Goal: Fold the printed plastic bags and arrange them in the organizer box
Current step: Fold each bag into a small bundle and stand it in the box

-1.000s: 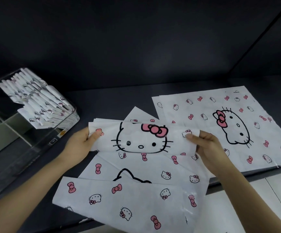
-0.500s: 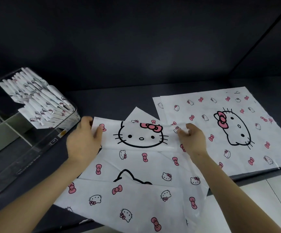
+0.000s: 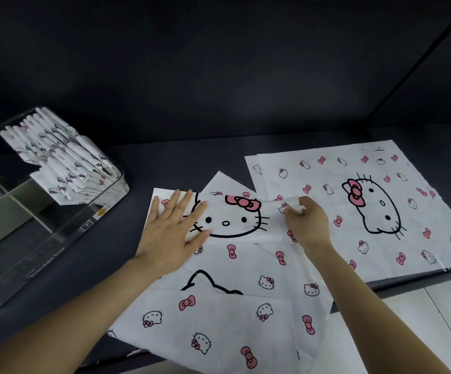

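A dark grey tabletop (image 3: 165,163) carries everything. Near its middle lies one white plastic bag printed with a large black-outlined cat face and pink bow (image 3: 232,220), folded into a narrow band that runs left to right.

The left hand (image 3: 170,233) lies flat on the band's left end, with its fingers (image 3: 189,209) straight, spread and pressing down. The right hand (image 3: 310,225) pinches the band's right end between thumb and curled fingers, lifting that end slightly.

Under the band lie at least two more unfolded bags of the same print, overlapping each other. One is a sheet with small cat faces and bows (image 3: 259,265). The other, the nearest sheet (image 3: 219,327), hangs over the tabletop's front edge.

Towards the right edge lies a flat pile of unfolded printed bags (image 3: 367,211). Two layers show at its left border, and its near corner reaches the front edge.

At the left edge stands one clear acrylic organizer box (image 3: 65,238), divided inside. Its far compartment holds a tightly packed, leaning row of folded printed bags (image 3: 65,163), too many and too close together to count exactly. The box sits well apart from both hands.
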The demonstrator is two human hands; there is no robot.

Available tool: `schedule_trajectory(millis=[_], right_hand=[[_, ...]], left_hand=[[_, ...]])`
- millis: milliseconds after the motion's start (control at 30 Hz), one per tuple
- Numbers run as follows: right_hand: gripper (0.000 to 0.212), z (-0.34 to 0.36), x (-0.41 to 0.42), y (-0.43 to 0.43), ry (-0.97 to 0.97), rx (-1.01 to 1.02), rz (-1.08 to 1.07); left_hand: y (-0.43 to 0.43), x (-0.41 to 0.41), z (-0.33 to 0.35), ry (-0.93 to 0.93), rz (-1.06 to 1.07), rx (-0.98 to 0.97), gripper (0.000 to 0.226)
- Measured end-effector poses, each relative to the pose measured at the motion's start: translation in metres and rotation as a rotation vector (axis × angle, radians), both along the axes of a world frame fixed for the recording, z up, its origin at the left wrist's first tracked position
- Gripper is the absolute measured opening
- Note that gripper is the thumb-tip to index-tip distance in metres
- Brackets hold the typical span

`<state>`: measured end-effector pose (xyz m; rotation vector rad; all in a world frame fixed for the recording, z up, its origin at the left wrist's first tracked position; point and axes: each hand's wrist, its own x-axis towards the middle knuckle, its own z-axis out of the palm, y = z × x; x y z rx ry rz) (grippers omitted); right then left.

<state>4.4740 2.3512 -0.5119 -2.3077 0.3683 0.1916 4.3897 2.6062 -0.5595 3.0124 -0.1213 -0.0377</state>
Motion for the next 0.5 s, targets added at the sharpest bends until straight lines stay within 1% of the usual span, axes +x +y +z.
schedule_trajectory(millis=[33, 67, 100, 133, 167, 200, 233, 267, 333, 400, 500], right_hand=[[0.030, 0.002, -0.003, 0.003, -0.048, -0.115, 0.017], [0.035, 0.003, -0.005, 0.005, -0.156, -0.330, 0.056], [0.040, 0.001, -0.010, 0.007, -0.305, -0.560, 0.117], [0.045, -0.001, -0.015, 0.013, -0.456, -0.722, 0.204], [0.047, -0.004, -0.022, 0.024, -0.553, -0.779, 0.313], [0.048, -0.011, -0.028, 0.038, -0.576, -0.771, 0.439], [0.050, -0.017, -0.034, 0.051, -0.535, -0.742, 0.567], [0.053, -0.022, -0.039, 0.064, -0.443, -0.699, 0.682], [0.061, -0.029, -0.046, 0.075, -0.298, -0.662, 0.799], [0.067, -0.033, -0.043, 0.059, -0.215, -0.664, 0.817], [0.073, -0.031, -0.038, 0.022, -0.258, -0.707, 0.729]], left_hand=[[-0.001, 0.000, 0.001, 0.002, 0.003, 0.002, 0.070], [-0.001, 0.000, 0.002, 0.004, 0.005, 0.002, 0.071], [-0.002, 0.000, 0.002, 0.007, 0.007, 0.003, 0.073], [-0.002, 0.000, 0.003, 0.009, 0.011, 0.003, 0.074], [-0.002, 0.001, 0.003, 0.013, 0.016, 0.004, 0.075], [-0.003, 0.001, 0.002, 0.015, 0.020, 0.003, 0.076], [-0.003, 0.001, 0.002, 0.015, 0.024, 0.001, 0.078], [-0.003, 0.001, 0.001, 0.016, 0.026, -0.001, 0.079], [-0.004, 0.002, 0.001, 0.019, 0.023, 0.009, 0.080], [-0.004, 0.001, 0.002, 0.019, 0.024, 0.019, 0.078], [-0.003, 0.001, 0.003, 0.012, 0.029, 0.011, 0.076]])
